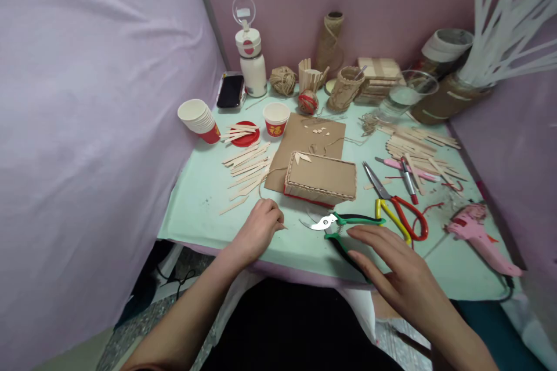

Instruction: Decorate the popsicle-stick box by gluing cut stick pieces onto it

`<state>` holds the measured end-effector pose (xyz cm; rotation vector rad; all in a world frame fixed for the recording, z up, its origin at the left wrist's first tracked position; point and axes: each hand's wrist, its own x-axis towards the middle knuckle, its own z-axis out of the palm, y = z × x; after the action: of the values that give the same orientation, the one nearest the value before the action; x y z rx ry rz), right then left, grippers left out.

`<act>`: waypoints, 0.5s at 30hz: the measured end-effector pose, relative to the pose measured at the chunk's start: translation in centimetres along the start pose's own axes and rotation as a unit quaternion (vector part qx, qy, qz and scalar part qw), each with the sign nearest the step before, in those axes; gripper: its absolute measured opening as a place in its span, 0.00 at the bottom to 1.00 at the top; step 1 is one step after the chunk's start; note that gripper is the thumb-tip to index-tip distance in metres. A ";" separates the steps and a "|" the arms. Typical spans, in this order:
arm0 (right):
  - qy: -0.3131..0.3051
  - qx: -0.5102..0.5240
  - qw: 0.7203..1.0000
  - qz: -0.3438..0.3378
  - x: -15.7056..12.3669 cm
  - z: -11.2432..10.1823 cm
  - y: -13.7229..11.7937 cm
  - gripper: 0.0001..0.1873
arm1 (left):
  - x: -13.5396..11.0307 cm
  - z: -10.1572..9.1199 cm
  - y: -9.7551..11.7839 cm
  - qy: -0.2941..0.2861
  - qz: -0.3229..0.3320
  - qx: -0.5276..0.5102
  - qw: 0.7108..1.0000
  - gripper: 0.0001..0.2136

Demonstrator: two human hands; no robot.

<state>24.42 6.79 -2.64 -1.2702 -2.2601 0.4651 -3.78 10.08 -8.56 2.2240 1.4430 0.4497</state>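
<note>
My left hand (260, 229) is closed near the table's front edge, pinching a small piece of craft stick (284, 227) whose pointed end sticks out past the fingers. My right hand (398, 261) has its fingers apart beside the green-handled pruning shears (337, 221); whether it touches a handle I cannot tell. The shears lie with blades apart, pointing left. Behind them is a cardboard box (324, 177) edged with twine, several pointed stick pieces (301, 157) on its top left corner. It rests partly on a brown cardboard sheet (278, 165).
Cut craft sticks (250, 168) lie left of the box, and more sticks (413, 145) at right. Scissors (394, 200), a marker (409, 179) and a pink glue gun (483, 237) lie on the right. Paper cups (198, 119), a bottle (252, 66) and twine (282, 80) stand behind.
</note>
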 end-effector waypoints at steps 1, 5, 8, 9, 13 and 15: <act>0.003 0.001 1.000 -0.001 -0.1 0.0 -0.1 0.12 | 0.0 -0.3 0.0 0.001 0.007 -0.005 1.000 0.04; 0.017 0.018 1.000 -0.006 0.2 0.2 -0.9 0.10 | -0.3 -2.8 1.3 0.027 0.032 -0.090 0.995 0.06; 0.047 0.047 0.998 -0.018 1.4 0.6 -2.1 0.09 | 0.0 -5.3 3.1 0.138 0.067 -0.146 0.977 0.06; 0.067 0.058 0.996 -0.021 2.1 0.8 -2.5 0.10 | 0.4 -5.9 3.6 0.170 0.088 -0.146 0.971 0.07; 0.165 0.066 0.983 -0.043 5.3 1.6 -4.1 0.15 | 2.6 -6.6 4.8 0.258 0.167 -0.133 0.942 0.08; 0.189 0.059 0.978 -0.059 6.8 1.9 -4.5 0.14 | 3.6 -6.2 4.7 0.278 0.192 -0.129 0.932 0.08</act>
<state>17.26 10.32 -0.07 -1.0550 -1.9431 0.2810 -1.78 12.95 -0.75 2.2505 1.0835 1.4088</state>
